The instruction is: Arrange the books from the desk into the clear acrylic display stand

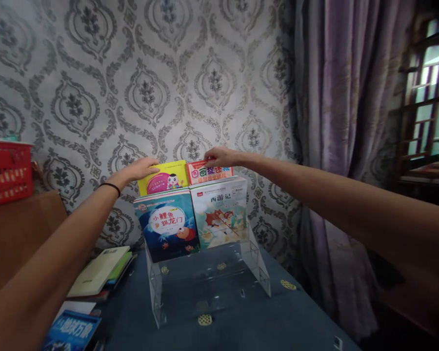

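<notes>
Running this remotely, I've got my left hand [145, 168] pinching the yellow book [164, 179], right hand [221, 157] atop the red book [211, 173] (can't tell if gripping), both high on the rack [156, 287].

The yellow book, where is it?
In the head view, the yellow book sits left of centre, behind the blue fish book, with the left hand at its top left corner.

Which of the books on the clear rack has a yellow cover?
The back-left book, at the left hand. Its cover is mostly yellow; the back-right book is reddish, the front-left book dark blue, and the front-right book pale.
</notes>
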`<state>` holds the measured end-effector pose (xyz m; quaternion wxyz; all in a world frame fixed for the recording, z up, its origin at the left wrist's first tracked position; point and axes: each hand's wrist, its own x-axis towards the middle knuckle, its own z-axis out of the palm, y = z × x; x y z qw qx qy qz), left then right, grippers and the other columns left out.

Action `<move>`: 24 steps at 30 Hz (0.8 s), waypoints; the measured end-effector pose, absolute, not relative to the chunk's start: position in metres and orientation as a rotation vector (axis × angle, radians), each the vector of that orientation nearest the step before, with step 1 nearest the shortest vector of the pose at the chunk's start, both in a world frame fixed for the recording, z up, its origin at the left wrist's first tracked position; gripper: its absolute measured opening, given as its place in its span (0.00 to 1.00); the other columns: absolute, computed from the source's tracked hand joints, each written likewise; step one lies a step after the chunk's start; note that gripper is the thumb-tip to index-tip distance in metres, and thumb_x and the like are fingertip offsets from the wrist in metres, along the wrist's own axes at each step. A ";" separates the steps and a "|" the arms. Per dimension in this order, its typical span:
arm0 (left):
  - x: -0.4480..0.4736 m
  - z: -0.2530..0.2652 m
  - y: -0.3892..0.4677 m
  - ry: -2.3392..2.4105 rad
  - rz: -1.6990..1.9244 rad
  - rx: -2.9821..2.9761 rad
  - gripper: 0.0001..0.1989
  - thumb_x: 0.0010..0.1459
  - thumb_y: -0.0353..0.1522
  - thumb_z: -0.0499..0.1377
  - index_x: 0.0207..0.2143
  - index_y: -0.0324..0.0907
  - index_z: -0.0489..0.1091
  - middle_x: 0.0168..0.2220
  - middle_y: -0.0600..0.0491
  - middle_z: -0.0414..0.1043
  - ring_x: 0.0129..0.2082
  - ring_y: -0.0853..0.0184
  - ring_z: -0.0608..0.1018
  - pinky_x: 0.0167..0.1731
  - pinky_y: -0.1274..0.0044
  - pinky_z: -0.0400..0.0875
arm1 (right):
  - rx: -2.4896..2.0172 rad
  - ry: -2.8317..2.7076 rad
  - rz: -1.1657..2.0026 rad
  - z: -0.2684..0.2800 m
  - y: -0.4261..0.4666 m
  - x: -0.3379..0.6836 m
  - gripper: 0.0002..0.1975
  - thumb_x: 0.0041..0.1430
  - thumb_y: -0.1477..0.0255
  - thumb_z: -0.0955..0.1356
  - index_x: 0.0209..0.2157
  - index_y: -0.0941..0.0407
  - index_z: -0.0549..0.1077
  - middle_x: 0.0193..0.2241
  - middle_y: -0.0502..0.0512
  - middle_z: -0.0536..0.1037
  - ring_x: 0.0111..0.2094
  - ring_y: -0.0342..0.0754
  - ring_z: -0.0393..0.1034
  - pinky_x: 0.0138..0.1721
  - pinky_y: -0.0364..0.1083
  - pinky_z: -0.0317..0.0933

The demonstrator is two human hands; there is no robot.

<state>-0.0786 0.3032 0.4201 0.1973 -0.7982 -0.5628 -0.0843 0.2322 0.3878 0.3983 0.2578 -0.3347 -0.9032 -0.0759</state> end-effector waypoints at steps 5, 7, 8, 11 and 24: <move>-0.072 0.421 0.284 -1.529 -0.252 -2.266 0.18 0.57 0.44 0.48 0.37 0.41 0.69 0.38 0.50 0.75 0.37 0.62 0.75 0.34 0.76 0.66 | -0.879 -2.443 -0.245 0.396 0.368 0.238 0.06 0.57 0.71 0.70 0.31 0.57 0.79 0.22 0.49 0.74 0.27 0.44 0.63 0.31 0.43 0.53; -0.069 0.421 0.277 -1.521 -0.240 -2.280 0.18 0.58 0.45 0.47 0.35 0.41 0.68 0.37 0.49 0.75 0.36 0.62 0.74 0.33 0.76 0.66 | -0.905 -2.430 -0.291 0.395 0.362 0.239 0.06 0.57 0.71 0.69 0.32 0.57 0.79 0.23 0.50 0.75 0.27 0.44 0.64 0.32 0.43 0.53; -0.068 0.421 0.273 -1.522 -0.231 -2.286 0.18 0.58 0.45 0.47 0.35 0.41 0.67 0.36 0.49 0.74 0.35 0.62 0.74 0.33 0.76 0.66 | -0.917 -2.426 -0.309 0.394 0.359 0.239 0.06 0.58 0.71 0.69 0.33 0.57 0.79 0.24 0.51 0.75 0.28 0.45 0.64 0.32 0.44 0.53; -0.064 0.421 0.262 -1.538 -0.206 -2.300 0.18 0.58 0.45 0.47 0.35 0.41 0.66 0.37 0.49 0.74 0.35 0.63 0.74 0.33 0.76 0.66 | -0.940 -2.423 -0.330 0.391 0.351 0.242 0.08 0.59 0.70 0.68 0.36 0.57 0.80 0.27 0.53 0.77 0.29 0.46 0.66 0.33 0.44 0.53; -0.056 0.424 0.234 -1.566 -0.156 -2.388 0.19 0.58 0.47 0.47 0.34 0.42 0.67 0.35 0.50 0.75 0.34 0.62 0.74 0.32 0.75 0.67 | -1.027 -2.407 -0.348 0.384 0.329 0.244 0.12 0.63 0.69 0.67 0.44 0.56 0.79 0.34 0.57 0.80 0.35 0.49 0.70 0.34 0.44 0.55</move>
